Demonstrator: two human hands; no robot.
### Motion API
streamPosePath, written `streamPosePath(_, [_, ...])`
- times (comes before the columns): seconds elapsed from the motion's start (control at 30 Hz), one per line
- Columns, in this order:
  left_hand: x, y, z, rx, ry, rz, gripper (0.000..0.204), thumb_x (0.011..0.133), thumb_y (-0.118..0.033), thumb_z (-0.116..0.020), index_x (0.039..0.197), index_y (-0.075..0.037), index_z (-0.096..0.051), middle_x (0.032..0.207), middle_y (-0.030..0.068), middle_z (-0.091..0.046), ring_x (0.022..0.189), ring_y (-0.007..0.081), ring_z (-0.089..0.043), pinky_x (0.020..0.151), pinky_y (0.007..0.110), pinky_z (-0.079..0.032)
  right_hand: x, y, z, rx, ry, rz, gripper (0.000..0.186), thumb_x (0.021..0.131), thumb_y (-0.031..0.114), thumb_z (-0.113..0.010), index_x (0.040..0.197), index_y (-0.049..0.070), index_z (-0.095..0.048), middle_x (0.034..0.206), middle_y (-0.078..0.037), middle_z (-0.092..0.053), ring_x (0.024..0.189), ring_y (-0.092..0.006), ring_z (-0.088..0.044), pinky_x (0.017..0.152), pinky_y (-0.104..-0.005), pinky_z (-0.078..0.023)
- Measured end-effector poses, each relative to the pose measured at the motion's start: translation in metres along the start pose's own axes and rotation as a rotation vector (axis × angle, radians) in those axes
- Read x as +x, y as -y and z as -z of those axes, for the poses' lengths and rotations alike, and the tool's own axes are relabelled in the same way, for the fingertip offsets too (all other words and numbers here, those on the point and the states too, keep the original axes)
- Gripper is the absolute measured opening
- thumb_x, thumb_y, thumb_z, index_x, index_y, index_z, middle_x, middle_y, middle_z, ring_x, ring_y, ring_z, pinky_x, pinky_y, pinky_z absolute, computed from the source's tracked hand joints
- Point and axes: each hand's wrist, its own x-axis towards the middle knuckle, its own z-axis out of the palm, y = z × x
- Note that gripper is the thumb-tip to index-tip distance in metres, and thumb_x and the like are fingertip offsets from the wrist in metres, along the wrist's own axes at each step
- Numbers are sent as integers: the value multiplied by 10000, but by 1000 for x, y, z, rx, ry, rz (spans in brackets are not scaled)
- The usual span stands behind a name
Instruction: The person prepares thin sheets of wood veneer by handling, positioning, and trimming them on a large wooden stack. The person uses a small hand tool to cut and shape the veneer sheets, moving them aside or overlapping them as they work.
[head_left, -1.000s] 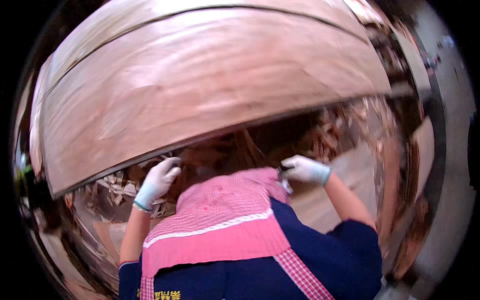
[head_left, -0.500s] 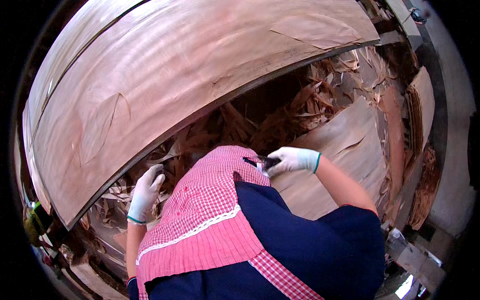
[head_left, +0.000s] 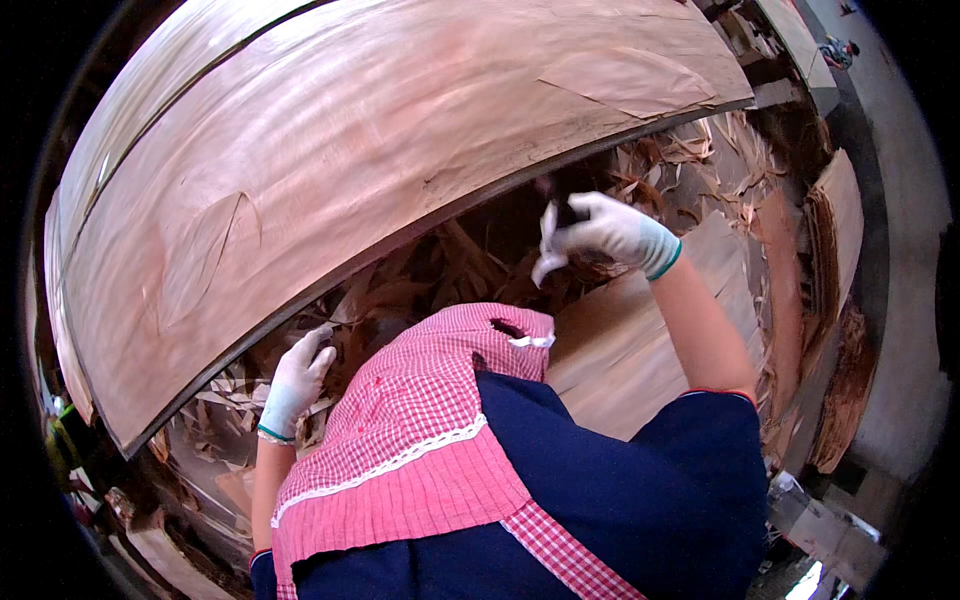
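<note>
A large sheet of pale reddish wood veneer point(head_left: 400, 130) lies before me on a stack, its long near edge running diagonally. My left hand point(head_left: 297, 378), in a white glove with a green cuff, is close to that edge at the left; its fingers are loosely bent and apart, with nothing seen in them. My right hand point(head_left: 610, 232), gloved alike, is raised beside the edge, closed on a small dark object with a white piece point(head_left: 549, 245) hanging by it; blur hides its kind. Below, the pink checked apron point(head_left: 400, 400) on my body shows a gaping pocket point(head_left: 507, 328).
Torn veneer scraps point(head_left: 450, 265) fill the dark gap under the sheet's edge. Another veneer sheet point(head_left: 640, 340) lies lower, to my right. Stacked veneer pieces point(head_left: 835, 220) stand farther right, beside a grey floor point(head_left: 905, 330). A distant person point(head_left: 838, 52) shows at the upper right.
My right hand has moved up and away from the apron pocket, carrying the dark object and white piece over the scraps. My left hand has barely moved.
</note>
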Motion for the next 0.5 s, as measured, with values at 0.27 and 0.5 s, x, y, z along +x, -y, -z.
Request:
streamPosePath(0.27, [5, -51, 0, -240, -21, -30, 334, 942, -154, -576, 1236, 4, -560, 1093, 113, -661, 1012, 179, -602, 916, 302, -457, 79, 42, -84, -698, -362, 507, 194, 843, 112, -681, 1020, 52, -630, 827, -111, -624, 767, -157, -601, 727, -285, -480])
streamPosePath(0.5, [40, -109, 47, -763, -222, -325, 358, 902, -119, -662, 1220, -9, -541, 1043, 30, -602, 990, 116, -558, 911, 265, -450, 140, 56, -167, -672, -439, 554, 201, 853, 114, -667, 1039, 42, -639, 873, -139, -624, 742, -249, -625, 673, -314, -484])
